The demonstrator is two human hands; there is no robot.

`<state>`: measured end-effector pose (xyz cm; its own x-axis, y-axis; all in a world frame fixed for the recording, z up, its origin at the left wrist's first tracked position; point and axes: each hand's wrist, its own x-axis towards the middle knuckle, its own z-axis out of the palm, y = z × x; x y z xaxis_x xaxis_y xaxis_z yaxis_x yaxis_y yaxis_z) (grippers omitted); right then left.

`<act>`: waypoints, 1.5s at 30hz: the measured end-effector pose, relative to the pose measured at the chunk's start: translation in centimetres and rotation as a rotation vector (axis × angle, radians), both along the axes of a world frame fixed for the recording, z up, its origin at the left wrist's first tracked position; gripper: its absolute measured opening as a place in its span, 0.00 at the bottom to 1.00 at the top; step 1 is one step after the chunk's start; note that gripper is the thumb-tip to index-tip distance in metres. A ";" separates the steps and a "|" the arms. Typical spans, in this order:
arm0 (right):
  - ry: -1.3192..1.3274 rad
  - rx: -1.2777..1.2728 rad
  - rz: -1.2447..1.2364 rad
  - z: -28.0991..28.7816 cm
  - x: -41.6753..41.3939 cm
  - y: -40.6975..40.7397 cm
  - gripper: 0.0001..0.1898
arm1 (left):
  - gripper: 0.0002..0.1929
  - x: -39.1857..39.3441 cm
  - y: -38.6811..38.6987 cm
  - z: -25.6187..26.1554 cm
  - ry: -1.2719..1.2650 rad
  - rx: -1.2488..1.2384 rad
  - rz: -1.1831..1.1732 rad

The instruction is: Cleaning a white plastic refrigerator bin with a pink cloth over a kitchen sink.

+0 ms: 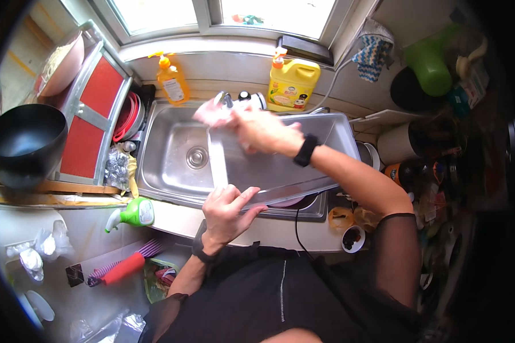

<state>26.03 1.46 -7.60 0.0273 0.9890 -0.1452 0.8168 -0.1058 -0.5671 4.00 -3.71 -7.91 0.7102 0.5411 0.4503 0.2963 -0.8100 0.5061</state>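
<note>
A clear rectangular plastic bin [283, 163] lies tilted across the right part of the stainless steel sink [176, 171]. My left hand [227, 210] grips the bin's near rim at its left end, thumb and fingers around the edge. Above the bin's far left part, my right hand [262, 128] holds a pale pink cloth [214, 113]; both are blurred. Behind the cloth, the faucet [225, 99] is partly hidden. The left basin shows its drain [196, 157]. Part of a pinkish dish [287, 201] shows beneath the bin's near edge.
An orange pump bottle [171, 83] and a yellow detergent jug [292, 83] stand behind the sink. On the near left counter lies a green spray bottle [140, 212]. A black bowl [28, 141] is at left. A small white bowl [353, 239] with dark contents sits near right.
</note>
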 end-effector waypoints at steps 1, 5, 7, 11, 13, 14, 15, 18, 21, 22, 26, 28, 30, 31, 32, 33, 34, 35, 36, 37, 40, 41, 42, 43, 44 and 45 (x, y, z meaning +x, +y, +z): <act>-0.006 -0.028 -0.075 -0.1 2.6 -0.9 0.31 | 0.21 0.5 -0.4 0.2 -0.029 -0.004 -0.031; -0.110 -0.153 -0.235 0.6 8.8 -5.1 0.15 | 0.22 1.1 -0.6 -0.2 -0.072 0.012 -0.038; -0.536 0.195 -0.151 -2.7 14.3 -8.5 0.10 | 0.22 1.5 -0.8 0.2 -0.072 0.010 -0.068; -0.606 0.273 -0.200 -0.1 13.9 -10.8 0.11 | 0.22 1.6 -0.6 0.0 -0.077 0.006 -0.076; -0.627 0.214 -0.102 4.9 5.6 -11.5 0.14 | 0.22 1.2 -0.5 0.0 -0.058 0.015 -0.049; -0.580 0.170 -0.030 5.1 3.6 -11.6 0.16 | 0.22 1.2 -0.6 0.0 -0.041 0.025 -0.041; -0.277 0.316 0.120 4.2 2.3 -11.7 0.19 | 0.22 1.2 -0.6 0.1 -0.026 0.016 -0.047; 0.175 0.520 0.438 0.5 0.1 -9.4 0.27 | 0.20 1.4 -0.3 0.1 -0.050 0.046 -0.078; 0.184 0.147 0.429 1.2 0.3 -8.5 0.30 | 0.21 0.6 -0.2 0.1 -0.020 0.014 -0.046; 0.180 0.147 0.416 0.6 0.5 -8.6 0.30 | 0.21 0.9 -0.3 0.1 -0.024 0.013 -0.059; -0.136 0.031 0.317 0.1 2.1 -8.2 0.37 | 0.21 1.5 -0.9 0.4 -0.011 0.047 -0.043; -0.212 -0.034 0.144 -0.1 3.9 -8.3 0.39 | 0.21 1.5 -1.0 0.2 0.004 0.045 -0.022; -0.416 -0.034 0.075 -1.3 7.4 -8.8 0.33 | 0.21 1.4 -1.1 0.2 -0.018 0.053 -0.008; -0.455 -0.123 0.093 -1.9 9.8 -9.2 0.29 | 0.21 1.4 -1.3 0.2 -0.018 0.055 -0.009; -0.300 0.002 -0.051 -5.4 14.0 -10.4 0.27 | 0.21 2.0 -1.5 0.5 -0.033 0.052 -0.026; -0.215 0.103 -0.090 -4.6 15.1 -11.1 0.25 | 0.20 1.7 -1.5 0.3 -0.034 0.043 0.004; -0.108 0.128 -0.137 -4.4 17.0 -12.3 0.24 | 0.20 1.8 -1.5 0.3 -0.037 0.043 0.000; -0.391 0.061 -0.183 -5.1 18.7 -13.9 0.28 | 0.20 1.9 -1.7 0.3 -0.035 0.045 0.009; -0.319 0.087 -0.359 -7.9 22.0 -16.5 0.32 | 0.20 2.5 -1.8 0.5 -0.044 0.048 -0.011; 0.124 -0.216 -0.486 -1.0 17.6 -13.7 0.32 | 0.20 1.2 -1.5 -0.1 -0.017 0.044 0.062; -0.242 0.094 -0.425 -12.9 27.2 -24.8 0.24 | 0.20 3.2 -2.0 0.4 -0.081 0.027 -0.051; -0.360 -0.227 -0.527 -3.4 17.4 -18.3 0.23 | 0.21 1.4 -1.6 -0.2 -0.039 0.026 0.067; -0.391 -0.271 -0.587 -1.8 15.6 -19.1 0.23 | 0.22 1.6 -1.7 0.1 -0.053 0.020 0.058; -0.354 -0.180 -0.496 -1.9 15.1 -20.8 0.23 | 0.22 1.8 -1.7 0.2 -0.060 0.014 0.038; -0.312 -0.087 -0.397 -2.2 14.6 -22.2 0.24 | 0.22 1.9 -1.7 0.3 -0.062 0.010 0.025; -0.312 -0.091 -0.400 -1.6 13.2 -22.1 0.24 | 0.22 1.9 -1.6 0.3 -0.060 0.007 0.022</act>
